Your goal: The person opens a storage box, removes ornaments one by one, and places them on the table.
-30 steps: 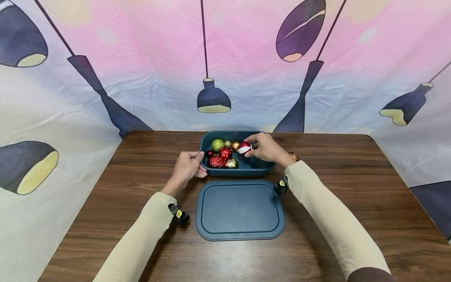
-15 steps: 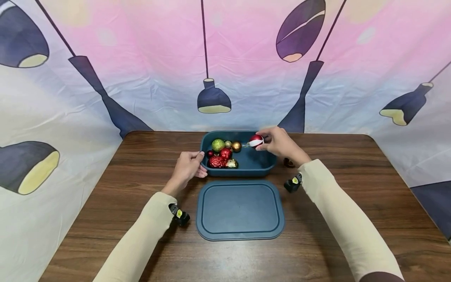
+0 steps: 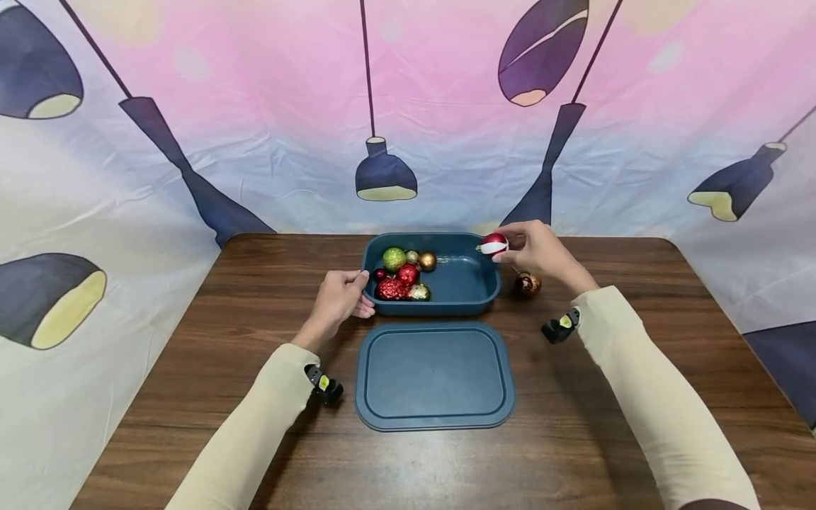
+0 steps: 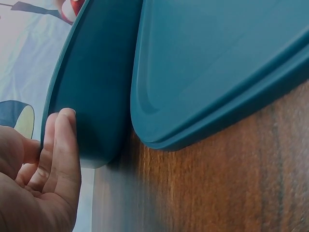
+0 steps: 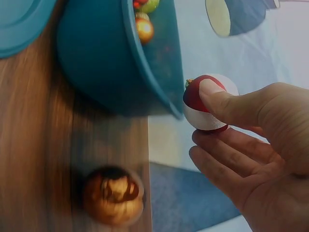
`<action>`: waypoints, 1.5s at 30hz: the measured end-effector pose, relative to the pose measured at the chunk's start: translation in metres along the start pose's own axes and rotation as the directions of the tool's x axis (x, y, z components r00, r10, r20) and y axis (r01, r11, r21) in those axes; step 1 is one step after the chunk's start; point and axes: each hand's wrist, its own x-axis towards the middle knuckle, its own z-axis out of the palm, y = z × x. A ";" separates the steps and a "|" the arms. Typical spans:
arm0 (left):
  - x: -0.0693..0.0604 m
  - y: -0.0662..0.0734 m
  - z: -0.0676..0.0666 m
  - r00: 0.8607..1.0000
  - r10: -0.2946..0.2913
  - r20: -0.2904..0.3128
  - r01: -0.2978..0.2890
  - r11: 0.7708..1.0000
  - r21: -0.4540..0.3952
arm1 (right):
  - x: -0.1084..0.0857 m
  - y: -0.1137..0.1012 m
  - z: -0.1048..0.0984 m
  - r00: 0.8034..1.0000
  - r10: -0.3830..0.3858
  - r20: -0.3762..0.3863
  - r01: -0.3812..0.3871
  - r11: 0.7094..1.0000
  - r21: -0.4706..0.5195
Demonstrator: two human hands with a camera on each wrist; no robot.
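Head view: right hand point(image 3: 538, 248) pinches a red-and-white bauble point(image 3: 494, 244) by the right rim of the blue box point(image 3: 433, 309); left hand point(image 3: 338, 294) grips its left end. Seemingly mid-transfer, the bauble probably needs gentle lowering next.

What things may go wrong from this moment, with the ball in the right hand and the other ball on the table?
The red-and-white ball is round and held by the thumb and fingers of the right hand, so it might slip out.

The copper-coloured ball lies loose on the table close to that hand; a knock could set it rolling.

The left hand holds one end of the container; a tug could shift the balls inside.
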 end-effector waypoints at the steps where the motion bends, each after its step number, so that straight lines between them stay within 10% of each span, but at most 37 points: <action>1: 0.000 0.000 0.000 1.000 0.002 -0.001 -0.002 1.000 0.000 | -0.002 0.002 -0.003 1.000 0.007 0.002 -0.007 1.000 0.004; 45: 0.001 -0.001 0.000 1.000 0.006 0.000 -0.006 1.000 0.005 | -0.072 0.092 -0.025 0.980 0.188 -0.065 -0.194 0.975 -0.109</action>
